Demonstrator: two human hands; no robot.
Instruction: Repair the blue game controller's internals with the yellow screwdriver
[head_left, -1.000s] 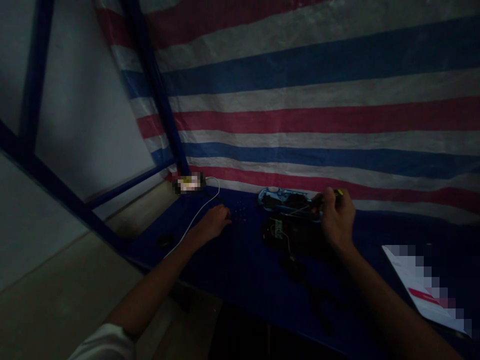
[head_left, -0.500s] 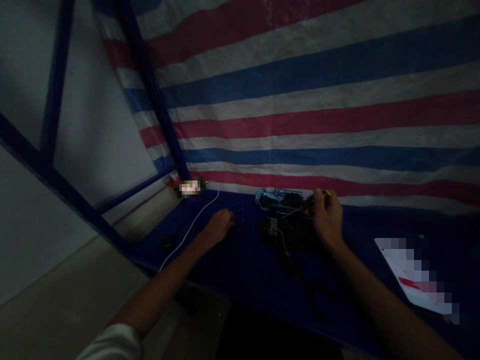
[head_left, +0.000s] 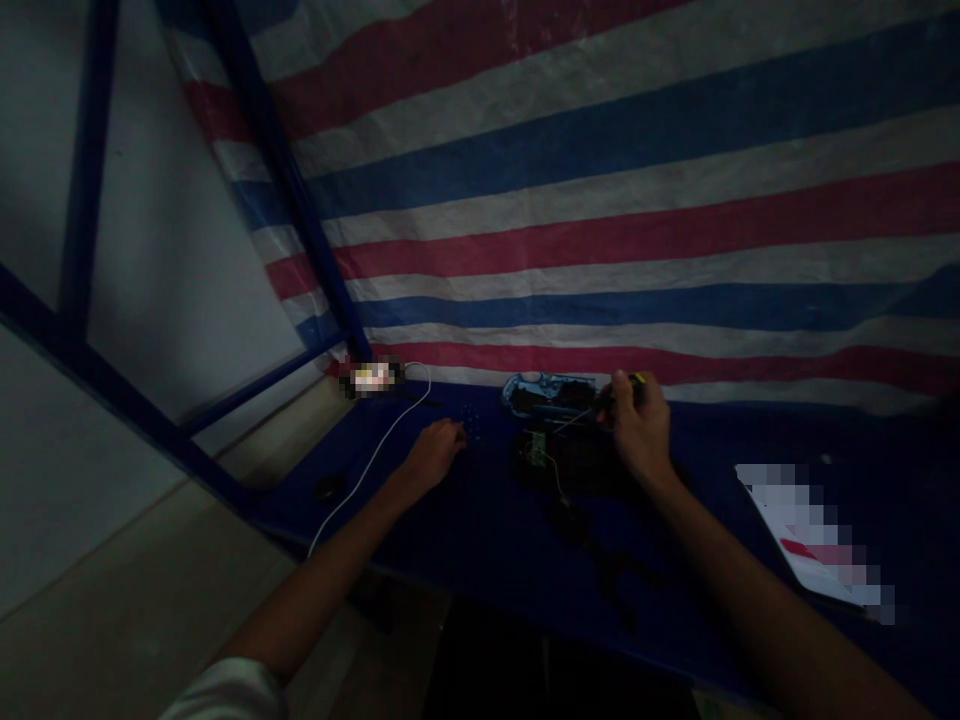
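My right hand (head_left: 641, 425) is wrapped round a screwdriver (head_left: 576, 420) with a dark and yellow handle. Its thin shaft points left and down, its tip close above a small green circuit board (head_left: 538, 448) on a dark chassis (head_left: 585, 465). Behind lies a light-blue toy car body shell (head_left: 517, 395), dark inside. My left hand (head_left: 436, 450) rests low over the table with its fingertips pinched together; whatever they hold is too small and dark to name. Beside those fingertips lie several tiny shiny pieces (head_left: 471, 418), possibly screws.
All this lies on a blue table (head_left: 480, 530). A white cable (head_left: 379, 455) runs along the left from a blurred bright object (head_left: 371, 376). Further left is a small dark item (head_left: 328, 487). A white sheet or device (head_left: 806, 545) lies right. Striped tarp (head_left: 525, 230) hangs behind; blue frame bars (head_left: 300, 210) stand left.
The whole view has shifted slightly, so things sit a little further left. Both hands keep nearly the same places relative to the parts, and the screwdriver stays in my right hand.
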